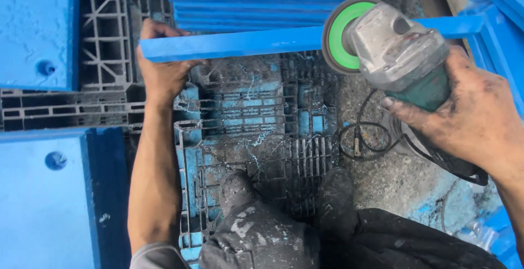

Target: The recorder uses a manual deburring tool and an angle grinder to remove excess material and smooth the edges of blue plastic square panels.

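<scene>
Presently: left hand, fingers curled over the near end of a blue plastic strip, gripping it. Right hand, closed around the body of a grey-green angle grinder; its green-backed disc touches the strip's edge. Beneath: dusty blue grid pallet, black cable, two dark shoes.

head view, steeply downward, close range

Workshop: angle grinder, blue plastic pallets, dusty floor.
</scene>
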